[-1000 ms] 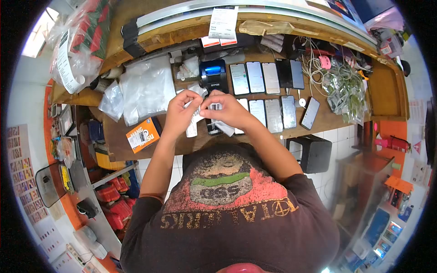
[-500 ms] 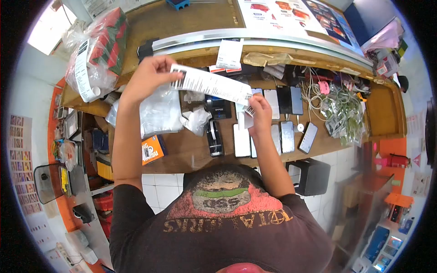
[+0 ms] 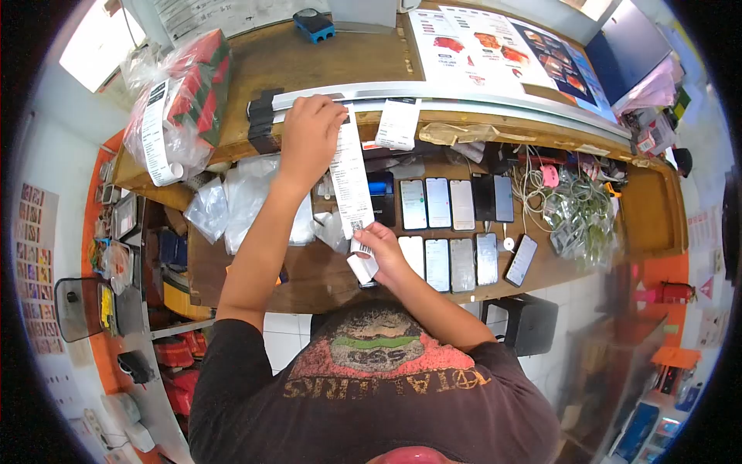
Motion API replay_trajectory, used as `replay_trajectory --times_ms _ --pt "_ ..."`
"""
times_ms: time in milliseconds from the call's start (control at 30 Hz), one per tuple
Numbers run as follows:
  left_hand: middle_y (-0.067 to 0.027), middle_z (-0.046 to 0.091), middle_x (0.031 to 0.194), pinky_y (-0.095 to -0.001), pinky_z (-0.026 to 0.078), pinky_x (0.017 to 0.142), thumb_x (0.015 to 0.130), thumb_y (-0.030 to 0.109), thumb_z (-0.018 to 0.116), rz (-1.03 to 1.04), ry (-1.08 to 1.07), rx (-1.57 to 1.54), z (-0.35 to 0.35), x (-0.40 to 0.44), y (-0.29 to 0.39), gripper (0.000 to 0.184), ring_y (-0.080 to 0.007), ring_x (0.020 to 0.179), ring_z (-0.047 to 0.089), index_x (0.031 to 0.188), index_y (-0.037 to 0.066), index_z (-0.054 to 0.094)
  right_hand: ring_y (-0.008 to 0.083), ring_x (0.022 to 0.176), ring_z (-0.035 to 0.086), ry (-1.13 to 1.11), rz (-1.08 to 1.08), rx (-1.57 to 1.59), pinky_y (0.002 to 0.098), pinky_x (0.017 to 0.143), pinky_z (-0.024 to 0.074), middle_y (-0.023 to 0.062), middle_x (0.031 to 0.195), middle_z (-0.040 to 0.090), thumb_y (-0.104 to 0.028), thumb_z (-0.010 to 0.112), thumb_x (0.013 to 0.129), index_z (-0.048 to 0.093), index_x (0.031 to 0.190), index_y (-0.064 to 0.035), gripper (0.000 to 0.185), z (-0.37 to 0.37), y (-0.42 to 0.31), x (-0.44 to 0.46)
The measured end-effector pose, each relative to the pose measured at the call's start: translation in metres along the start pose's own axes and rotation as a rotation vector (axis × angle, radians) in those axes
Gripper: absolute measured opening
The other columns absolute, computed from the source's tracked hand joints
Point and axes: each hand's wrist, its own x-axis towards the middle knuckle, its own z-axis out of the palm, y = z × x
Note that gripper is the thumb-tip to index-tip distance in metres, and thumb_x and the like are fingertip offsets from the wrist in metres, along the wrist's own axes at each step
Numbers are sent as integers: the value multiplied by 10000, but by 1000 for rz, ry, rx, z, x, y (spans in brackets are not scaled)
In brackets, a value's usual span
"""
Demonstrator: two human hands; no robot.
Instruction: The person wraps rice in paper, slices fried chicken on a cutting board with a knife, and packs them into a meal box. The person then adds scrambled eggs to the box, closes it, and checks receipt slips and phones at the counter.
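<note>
A long printed receipt (image 3: 352, 170) hangs almost upright between my hands, its upper end by the metal-edged ledge. My left hand (image 3: 313, 135) pinches that upper end, fingers closed. Lower down, my right hand (image 3: 380, 249) grips the other end, just below a square printed code; the tail of the paper curls over beneath its fingers. Right of my left hand, a second receipt (image 3: 398, 124) hangs over the ledge. Behind the strip lies a dark box (image 3: 382, 197), partly covered by it.
Several phones (image 3: 437, 203) lie in two rows on the desk. Clear plastic bags (image 3: 251, 197) are at the left, tangled cables (image 3: 529, 174) at the right. On the upper shelf are a plastic-wrapped red-green parcel (image 3: 193, 93), a blue object (image 3: 314, 27) and printed sheets (image 3: 479, 46).
The receipt has turned from nearly level to nearly upright. My right hand has moved down and left with its lower end; my left hand has shifted right, to the ledge.
</note>
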Motion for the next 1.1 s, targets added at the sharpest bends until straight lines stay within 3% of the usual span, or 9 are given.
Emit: replay_trajectory --times_ms 167,333,433,533,633,733,900,967,1100 --pt "-92 638 955 -409 438 850 854 150 657 105 54 90 -4 -8 9 146 -298 910 580 961 54 683 74 732 611 3 8 -100 227 588 492 9 876 668 -130 694 885 651 983 -84 116 -1 1 -1" --pt "-142 629 1115 -511 385 942 890 270 591 -74 68 267 2 -14 19 286 -345 1094 549 1032 42 691 135 825 629 49 -22 -170 260 686 519 58 939 664 -86 586 901 653 1132 -33 246 -7 -8 -12" --pt "-182 648 956 -479 461 869 811 193 603 -61 126 9 11 -18 12 289 -367 930 606 991 -28 652 182 903 633 109 -79 -300 312 814 528 90 1028 660 -55 536 887 631 1168 -12 300 -14 -6 -20" --pt "-195 633 966 -484 444 890 770 187 629 -78 139 -13 -14 -27 28 403 -381 934 586 1105 -37 612 190 928 639 101 -239 -376 315 835 527 99 1069 655 -30 559 906 568 1212 -11 307 -16 8 -26" --pt "-208 498 1364 -482 344 1076 824 247 636 -48 113 39 -18 -48 19 581 -372 1304 432 1326 -11 498 190 935 646 41 -232 -310 305 826 535 96 1047 653 29 567 911 499 1237 -9 335 4 25 -25" --pt "-178 393 1472 -475 292 1123 873 281 612 -72 80 5 -49 -71 15 595 -361 1374 345 1370 -5 454 169 910 645 0 -224 -376 294 800 543 81 1026 647 42 579 910 484 1260 -2 365 12 52 -14" --pt "-199 596 1206 -395 455 940 876 309 660 -679 -43 -325 -123 -189 8 538 -319 1153 548 1282 -22 540 165 950 614 11 -275 -366 294 844 521 104 1080 635 36 601 909 480 1270 0 383 96 90 -1" --pt "-168 641 1123 -362 494 835 875 340 694 -996 78 -487 -142 -255 8 548 -228 1028 613 1261 -24 556 167 951 612 20 -263 -377 300 848 520 110 1075 626 34 605 910 496 1255 4 364 122 121 7" --pt "-93 669 1047 -299 506 736 892 284 704 -1219 124 -759 -214 -331 -17 476 -119 902 616 1236 -20 579 149 934 611 -132 -232 -453 273 822 521 100 1039 620 25 613 912 538 1197 32 295 196 210 13"
